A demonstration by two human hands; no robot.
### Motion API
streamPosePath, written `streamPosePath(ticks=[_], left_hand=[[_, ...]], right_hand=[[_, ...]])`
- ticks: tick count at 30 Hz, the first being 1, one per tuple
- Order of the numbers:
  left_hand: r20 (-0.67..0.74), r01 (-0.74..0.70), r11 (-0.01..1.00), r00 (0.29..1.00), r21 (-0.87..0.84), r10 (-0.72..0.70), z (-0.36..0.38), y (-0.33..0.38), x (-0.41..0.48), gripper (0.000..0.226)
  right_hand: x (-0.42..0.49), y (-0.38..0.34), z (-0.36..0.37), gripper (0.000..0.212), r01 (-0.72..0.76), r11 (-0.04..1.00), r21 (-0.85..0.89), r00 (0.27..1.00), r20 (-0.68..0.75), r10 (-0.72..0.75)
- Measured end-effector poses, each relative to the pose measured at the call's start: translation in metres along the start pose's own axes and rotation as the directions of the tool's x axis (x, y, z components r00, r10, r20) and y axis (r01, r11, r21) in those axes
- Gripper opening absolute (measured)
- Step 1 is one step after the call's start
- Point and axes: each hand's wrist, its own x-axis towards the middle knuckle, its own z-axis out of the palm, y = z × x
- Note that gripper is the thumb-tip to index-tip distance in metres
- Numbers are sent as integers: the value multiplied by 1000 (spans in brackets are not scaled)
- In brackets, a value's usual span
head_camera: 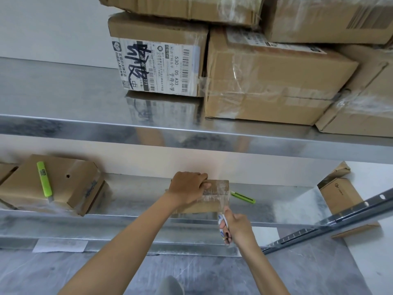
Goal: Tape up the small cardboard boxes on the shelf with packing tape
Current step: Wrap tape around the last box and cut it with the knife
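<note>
The right hand (238, 228) curls round a tape roll (223, 227) whose blue print is too small to read, just in front of the small box (214, 204) on the lower shelf (136, 201), while the left hand (188, 188) grips that box's top. Two cutters show: a green cutter (243, 198) just right of the small box and a second green cutter (44, 179) on a brown box (78, 188) well to the left. On the upper shelf (63, 124) five boxes are stacked, and the labelled box (157, 67) reads "530- D5 A33" beside barcodes and black scrawl.
</note>
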Motion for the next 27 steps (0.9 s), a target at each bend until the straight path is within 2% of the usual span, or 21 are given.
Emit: streamPosePath(ticks=[7, 11, 14, 16, 17, 19, 20, 23, 27], left_hand=[[21, 18, 999, 1000, -45, -17, -1, -2, 1, 31], [139, 65, 984, 989, -168, -42, -6, -8, 7, 34], [230, 114, 980, 970, -163, -75, 2, -15, -2, 34], [176, 81, 994, 982, -70, -67, 9, -14, -3, 29], [132, 47, 998, 990, -42, -41, 11, -8, -1, 35], [91, 23, 995, 996, -94, -14, 15, 10, 0, 47], [95, 24, 994, 995, -102, -14, 19, 20, -2, 51], [97, -3, 1000, 995, 28, 0, 36, 31, -7, 70], [130, -15, 1000, 991, 16, 13, 36, 22, -1, 64]], right_hand=[[12, 15, 18, 64, 17, 985, -169, 996, -79, -31], [14, 11, 15, 62, 9, 990, -138, 1000, -29, -13], [14, 5, 12, 58, -18, 997, -76, 999, 28, 20], [16, 2, 15, 59, -25, 997, -67, 999, 31, 27], [17, 2, 17, 59, -24, 997, -75, 999, 26, 26], [18, 3, 20, 58, -16, 996, -83, 1000, 20, 18], [18, 5, 21, 57, -4, 997, -77, 1000, 13, 5], [18, 11, 23, 58, 52, 993, -103, 998, -19, -54], [21, 15, 27, 58, 59, 997, -45, 998, 21, -59]])
